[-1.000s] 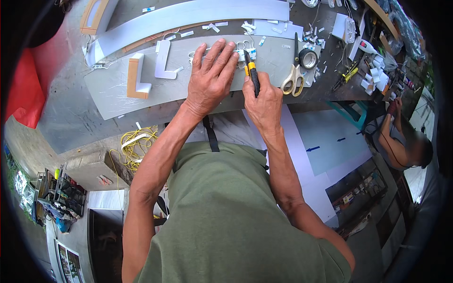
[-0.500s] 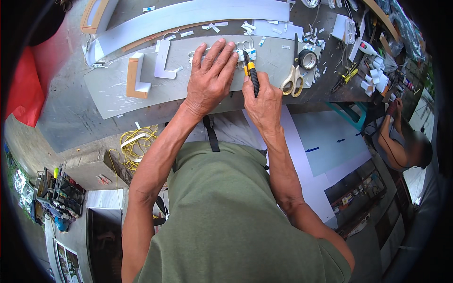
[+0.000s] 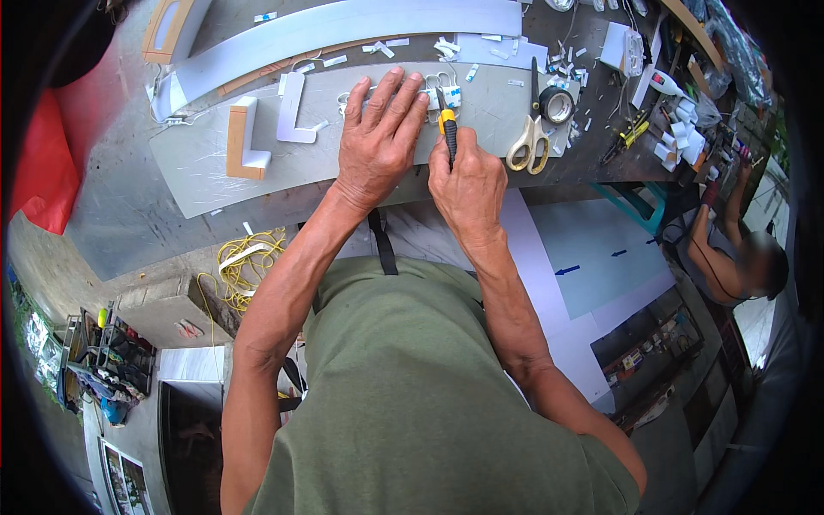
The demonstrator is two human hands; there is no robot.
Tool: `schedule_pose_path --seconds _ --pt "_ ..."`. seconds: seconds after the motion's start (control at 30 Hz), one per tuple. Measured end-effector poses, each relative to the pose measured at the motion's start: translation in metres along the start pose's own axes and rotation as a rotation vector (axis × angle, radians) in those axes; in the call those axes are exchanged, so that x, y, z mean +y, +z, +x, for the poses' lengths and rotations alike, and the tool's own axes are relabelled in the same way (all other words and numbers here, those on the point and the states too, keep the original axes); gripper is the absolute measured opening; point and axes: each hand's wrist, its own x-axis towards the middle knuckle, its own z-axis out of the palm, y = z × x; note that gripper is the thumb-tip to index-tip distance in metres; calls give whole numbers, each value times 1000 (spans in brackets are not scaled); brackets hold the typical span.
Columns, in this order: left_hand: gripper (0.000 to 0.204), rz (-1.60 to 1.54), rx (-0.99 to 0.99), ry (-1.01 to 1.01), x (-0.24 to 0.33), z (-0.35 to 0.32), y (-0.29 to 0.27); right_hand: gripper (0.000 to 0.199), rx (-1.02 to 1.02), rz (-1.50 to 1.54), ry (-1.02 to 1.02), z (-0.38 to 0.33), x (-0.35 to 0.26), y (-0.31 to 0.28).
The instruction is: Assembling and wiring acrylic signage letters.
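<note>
My left hand (image 3: 382, 137) lies flat, fingers stretched out, pressing on a white strip whose thin wire loops show on both sides of it. In my right hand (image 3: 470, 184) is a yellow and black utility knife (image 3: 448, 129). Its blade tip meets the white strip's exposed end (image 3: 451, 96), which bears blue marks, just right of my left fingertips. Beneath lies a scratched grey board (image 3: 197, 163). Left of my hands are a white L-shaped piece (image 3: 292, 116) and a similar block with a tan side (image 3: 240, 146). What my left palm covers is hidden.
Scissors (image 3: 530, 146) and a black tape roll (image 3: 557, 105) lie right of the knife. A long curved white panel (image 3: 343, 30) spans the far side. White scraps (image 3: 399, 43) are scattered about. At the right, another person (image 3: 721, 257) works near a teal stool (image 3: 635, 206).
My right hand and the knife have shifted slightly left, and the blade is now on the strip nearer my left fingers. A small blue-marked scrap lies apart, farther from me. My left hand stays flat.
</note>
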Motion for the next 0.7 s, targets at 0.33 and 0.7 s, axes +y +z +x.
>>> schedule_pose_path --seconds 0.33,0.7 --pt "30 -28 115 -62 4 5 0 19 -66 -53 28 -4 -5 -10" --pt "31 -41 111 -74 4 6 -1 17 -61 45 71 -23 6 -10"
